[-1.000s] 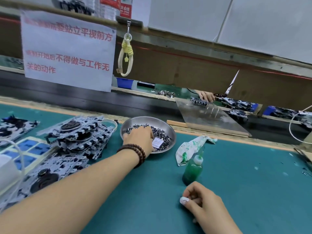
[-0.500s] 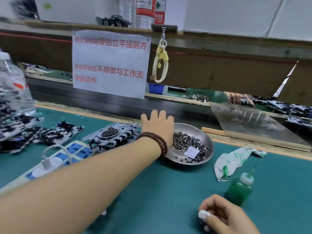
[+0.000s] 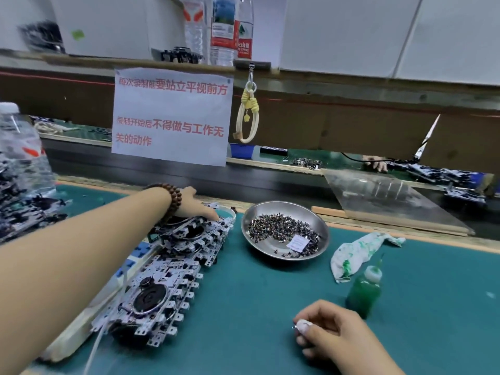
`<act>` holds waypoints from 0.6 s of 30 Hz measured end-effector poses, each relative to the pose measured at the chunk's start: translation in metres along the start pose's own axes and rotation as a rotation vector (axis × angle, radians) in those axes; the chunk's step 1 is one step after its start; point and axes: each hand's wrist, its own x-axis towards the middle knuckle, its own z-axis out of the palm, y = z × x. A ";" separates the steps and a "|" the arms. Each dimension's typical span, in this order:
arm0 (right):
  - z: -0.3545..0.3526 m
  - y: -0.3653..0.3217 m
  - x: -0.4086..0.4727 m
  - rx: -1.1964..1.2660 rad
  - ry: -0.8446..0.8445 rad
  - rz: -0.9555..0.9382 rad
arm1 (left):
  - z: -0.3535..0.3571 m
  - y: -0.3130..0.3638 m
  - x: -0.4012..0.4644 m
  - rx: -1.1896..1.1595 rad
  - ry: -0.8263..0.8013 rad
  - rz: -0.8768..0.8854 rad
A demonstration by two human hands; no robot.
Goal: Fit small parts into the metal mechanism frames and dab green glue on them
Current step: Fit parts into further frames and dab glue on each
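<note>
Left hand (image 3: pixel 194 205) has moved off the dish (image 3: pixel 322 226) onto the far stack of frames (image 3: pixel 194 234), fingers flat on top. Lift one frame squarely. Right hand (image 3: pixel 332 331) pinches a small part beside the glue bottle (image 3: pixel 364 289).

We face a teal tabletop (image 3: pixel 270 307) bordered by a wooden strip. Beyond it runs a dark conveyor channel (image 3: pixel 135 169). A wooden shelf (image 3: pixel 351 104) carries a white paper notice (image 3: pixel 173 115); pale wall panels (image 3: pixel 351 31) rise behind.
</note>
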 end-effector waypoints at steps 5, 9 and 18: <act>-0.010 0.004 -0.009 0.061 0.063 -0.004 | -0.015 0.014 -0.018 -0.039 0.282 0.050; -0.021 0.009 -0.013 0.146 0.138 -0.043 | -0.033 0.054 -0.070 -0.328 0.276 0.329; -0.033 0.027 -0.022 0.094 0.364 -0.111 | 0.111 0.104 -0.102 -0.147 -0.160 0.283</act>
